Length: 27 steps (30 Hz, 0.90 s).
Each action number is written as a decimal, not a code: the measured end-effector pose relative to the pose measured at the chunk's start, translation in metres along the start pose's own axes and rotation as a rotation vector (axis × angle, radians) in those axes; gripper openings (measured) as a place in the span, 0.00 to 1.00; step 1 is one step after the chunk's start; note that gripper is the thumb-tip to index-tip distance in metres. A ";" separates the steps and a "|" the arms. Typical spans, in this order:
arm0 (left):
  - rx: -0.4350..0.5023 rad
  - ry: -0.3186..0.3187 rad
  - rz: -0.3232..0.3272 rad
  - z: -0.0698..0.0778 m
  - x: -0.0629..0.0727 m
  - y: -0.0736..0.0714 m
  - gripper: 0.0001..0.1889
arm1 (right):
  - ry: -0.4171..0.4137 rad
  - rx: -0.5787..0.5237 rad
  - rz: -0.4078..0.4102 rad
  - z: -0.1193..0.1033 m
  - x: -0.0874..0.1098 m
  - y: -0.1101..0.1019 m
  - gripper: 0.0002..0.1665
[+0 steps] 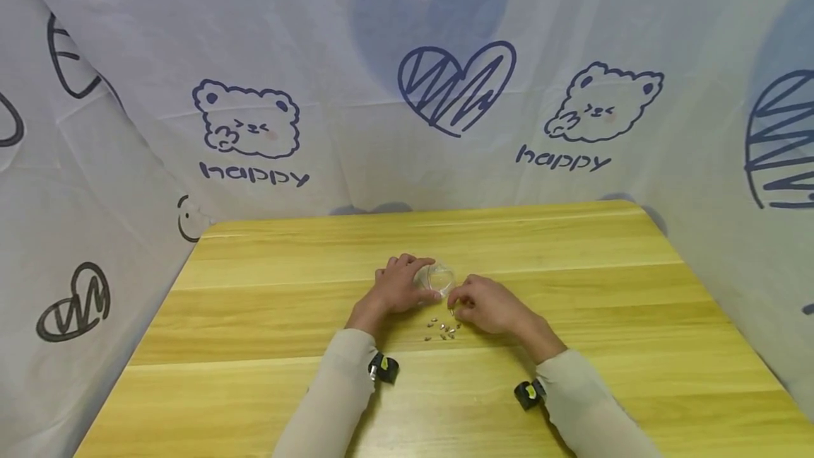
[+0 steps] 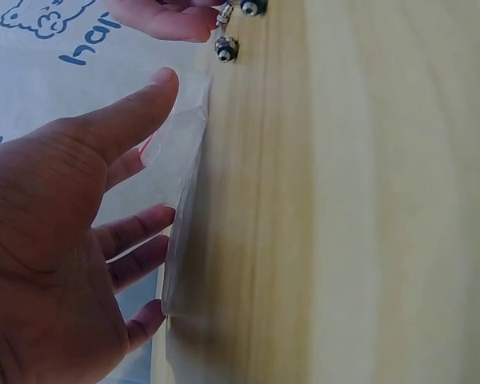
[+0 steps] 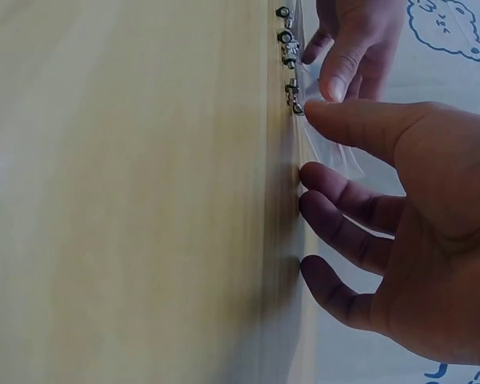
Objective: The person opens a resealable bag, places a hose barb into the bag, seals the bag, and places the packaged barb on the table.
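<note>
A clear plastic bag [image 1: 440, 278] with a red line [image 2: 147, 146] lies on the table, its near end opening toward the right hand. My left hand [image 1: 402, 285] holds it, with the thumb on the near side and the other fingers along the far side. Just right of the bag, my right hand [image 1: 490, 304] has its thumb and fingertips at a small silver metal fitting [image 3: 297, 108] and pinches it close to the tabletop. Several more small metal fittings [image 1: 444, 328], some with dark rings, are scattered in front of both hands.
The wood-grain table [image 1: 286, 274] reaches back to a white cloth [image 1: 356, 140] printed with hearts and bears. More cloth hangs at the left and right sides. A black wrist camera [image 1: 384, 368] sits on the left sleeve, another [image 1: 528, 395] on the right.
</note>
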<state>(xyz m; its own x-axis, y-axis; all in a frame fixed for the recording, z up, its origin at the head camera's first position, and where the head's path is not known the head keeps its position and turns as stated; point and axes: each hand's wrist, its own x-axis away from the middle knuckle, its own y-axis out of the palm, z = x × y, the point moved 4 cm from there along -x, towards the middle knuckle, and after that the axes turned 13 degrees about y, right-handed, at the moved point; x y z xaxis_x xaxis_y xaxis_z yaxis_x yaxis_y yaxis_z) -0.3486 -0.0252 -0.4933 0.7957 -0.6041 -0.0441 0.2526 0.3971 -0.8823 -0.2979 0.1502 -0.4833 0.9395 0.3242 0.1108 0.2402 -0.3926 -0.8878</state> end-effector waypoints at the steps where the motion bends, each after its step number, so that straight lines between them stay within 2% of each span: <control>1: 0.000 -0.001 -0.002 0.000 0.000 0.000 0.37 | -0.003 0.008 0.006 0.000 0.000 0.001 0.07; 13: -0.001 -0.007 -0.003 0.000 0.000 0.000 0.36 | 0.004 0.063 0.036 -0.006 -0.004 0.002 0.03; 20: -0.006 -0.003 0.001 0.002 0.001 -0.001 0.36 | -0.020 0.093 0.067 -0.012 -0.005 0.003 0.02; 27: -0.008 -0.004 -0.002 0.002 0.001 0.000 0.36 | -0.006 0.095 0.049 -0.014 -0.005 0.005 0.03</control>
<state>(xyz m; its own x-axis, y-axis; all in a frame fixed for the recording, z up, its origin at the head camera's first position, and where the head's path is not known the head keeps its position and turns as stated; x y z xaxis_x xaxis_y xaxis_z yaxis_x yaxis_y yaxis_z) -0.3468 -0.0243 -0.4919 0.7974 -0.6021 -0.0409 0.2497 0.3909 -0.8859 -0.2976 0.1345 -0.4824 0.9480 0.3120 0.0633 0.1690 -0.3248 -0.9305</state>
